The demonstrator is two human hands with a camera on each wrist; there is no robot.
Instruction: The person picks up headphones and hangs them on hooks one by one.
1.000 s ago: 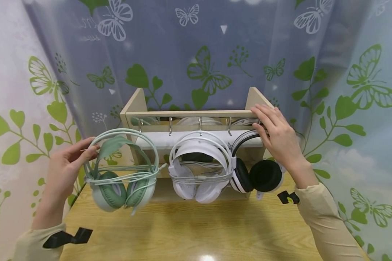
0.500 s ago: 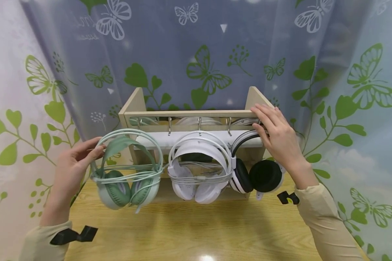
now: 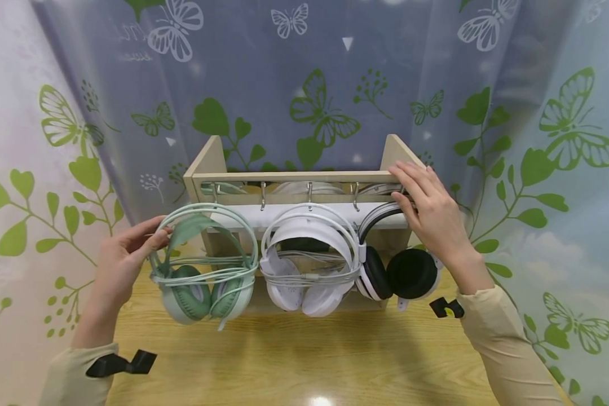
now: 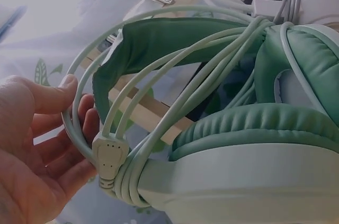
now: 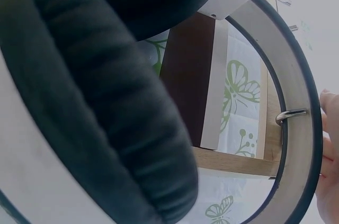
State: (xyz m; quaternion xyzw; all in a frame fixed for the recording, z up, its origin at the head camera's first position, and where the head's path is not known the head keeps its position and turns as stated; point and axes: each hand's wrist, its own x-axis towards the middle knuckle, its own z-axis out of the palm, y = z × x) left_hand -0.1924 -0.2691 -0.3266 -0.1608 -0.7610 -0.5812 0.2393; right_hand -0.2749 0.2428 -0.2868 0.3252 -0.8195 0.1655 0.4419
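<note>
My left hand [image 3: 124,262] pinches the left side of the thin double headband of the pale green headphones [image 3: 190,296]. In the left wrist view, thumb and fingers lie around that band [image 4: 85,60]. The cable [image 4: 196,83] is wound across the headphones, and its plug [image 4: 110,155] shows close to my fingers. The band's top is by the leftmost hook [image 3: 215,190]; whether it bears on it I cannot tell. My right hand [image 3: 431,208] rests on the rack's top right corner, fingers extended, above the white headphones with black ear pads [image 3: 375,273], whose headband hangs on a hook [image 5: 291,114].
White headphones [image 3: 330,299] with a wound cable hang mid-rack. The wooden rack [image 3: 284,177] has a row of hooks, including bare-looking ones [image 3: 263,197] between headsets. It stands on a wood-grain table [image 3: 304,355] before a butterfly-patterned curtain [image 3: 264,84].
My left hand has moved the green headphones to the right, nearer the white ones and in front of the rack's left end. My right hand has stayed on the rack corner.
</note>
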